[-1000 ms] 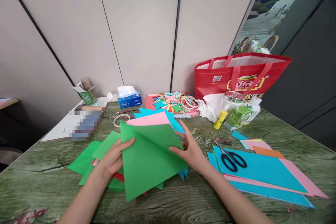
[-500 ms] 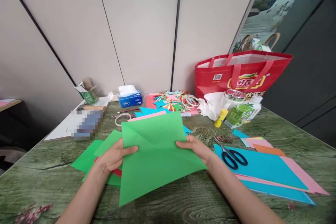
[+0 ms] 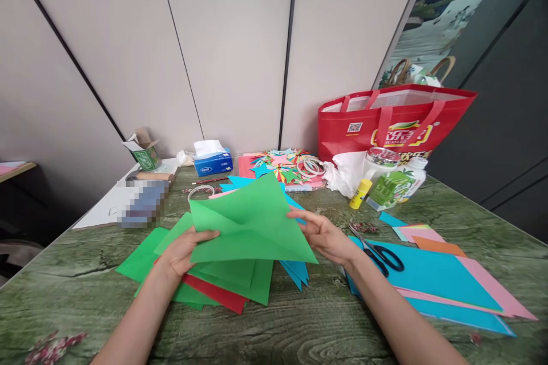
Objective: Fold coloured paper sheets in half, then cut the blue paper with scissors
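Note:
A green sheet of paper with a faint crease hangs tilted above the table, its lower edge curling towards me. My left hand is closed on its left edge, thumb on the face towards me and the other fingers behind. My right hand is at the sheet's right edge with its fingers stretched and apart, the fingertips at the paper. Under the held sheet lie more green sheets, a red sheet and blue pointed paper pieces. Black-handled scissors lie beside my right wrist.
Blue and pink sheets are stacked at the right. Behind stand a glue stick, a green carton, a red bag and a tissue box. A tape roll and paper stars lie farther back.
The green sheet has tilted and its lower edge has risen, uncovering the papers beneath. My right hand has loosened from its pinch and spread its fingers. My left hand keeps its hold.

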The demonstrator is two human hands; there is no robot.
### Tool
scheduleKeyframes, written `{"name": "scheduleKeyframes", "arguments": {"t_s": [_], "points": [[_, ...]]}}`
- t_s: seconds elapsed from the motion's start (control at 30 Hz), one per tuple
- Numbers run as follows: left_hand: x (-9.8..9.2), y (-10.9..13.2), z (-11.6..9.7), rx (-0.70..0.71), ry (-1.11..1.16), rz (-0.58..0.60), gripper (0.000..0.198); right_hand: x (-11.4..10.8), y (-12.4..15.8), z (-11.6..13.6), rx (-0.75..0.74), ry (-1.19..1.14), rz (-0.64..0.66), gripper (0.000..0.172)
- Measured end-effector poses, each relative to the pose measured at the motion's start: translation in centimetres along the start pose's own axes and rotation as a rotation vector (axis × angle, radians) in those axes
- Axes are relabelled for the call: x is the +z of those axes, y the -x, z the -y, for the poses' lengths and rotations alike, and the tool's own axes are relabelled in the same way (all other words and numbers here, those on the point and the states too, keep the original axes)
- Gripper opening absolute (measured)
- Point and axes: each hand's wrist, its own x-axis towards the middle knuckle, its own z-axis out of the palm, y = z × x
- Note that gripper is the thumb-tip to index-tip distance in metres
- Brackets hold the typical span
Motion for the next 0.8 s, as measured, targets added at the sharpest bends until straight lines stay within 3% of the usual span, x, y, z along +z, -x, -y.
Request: {"name": "scheduleKeyframes", "arguments": {"t_s": [0.13, 0.27, 0.37, 0.43, 0.5, 0.6, 0.7, 0.8], "points": [[0.3, 0.3, -0.1, -0.267, 0.026, 0.101, 0.029, 0.3, 0.0, 0.3, -0.025, 0.156, 0.079, 0.051], [0.6, 0.9, -0.3, -0.297, -0.007, 0.241, 0.038, 0.8, -0.1, 0.6, -0.08, 0.306, 0.017, 0.056], [0.8, 1.3, -0.2, -0.275, -0.062, 0.332, 0.037, 0.9, -0.3, -0.2, -0.116, 0.281, -0.081, 0.039], [0.9, 1.4, 0.0, -0.265, -0.036, 0.412, 0.037, 0.9, -0.6, -1.0, -0.142, 0.165, -0.226, 0.024], [1.1, 1.3, 0.4, -0.243, 0.038, 0.469, 0.038, 1.0, -1.0, -1.7, -0.152, 0.056, -0.35, 0.023], [1.5, 1.0, 0.9, -0.143, 0.144, 0.4, 0.039, 1.2, -1.4, -2.3, -0.172, 0.053, -0.478, 0.025], [2.1, 1.0, 0.8, -0.003, 0.224, 0.304, 0.065, 1.3, -1.3, -2.3, -0.212, 0.163, -0.587, 0.028], [2.3, 1.5, 0.4, 0.108, 0.247, 0.318, 0.098, 1.6, -1.2, -2.2, -0.246, 0.272, -0.646, 0.03]]}}
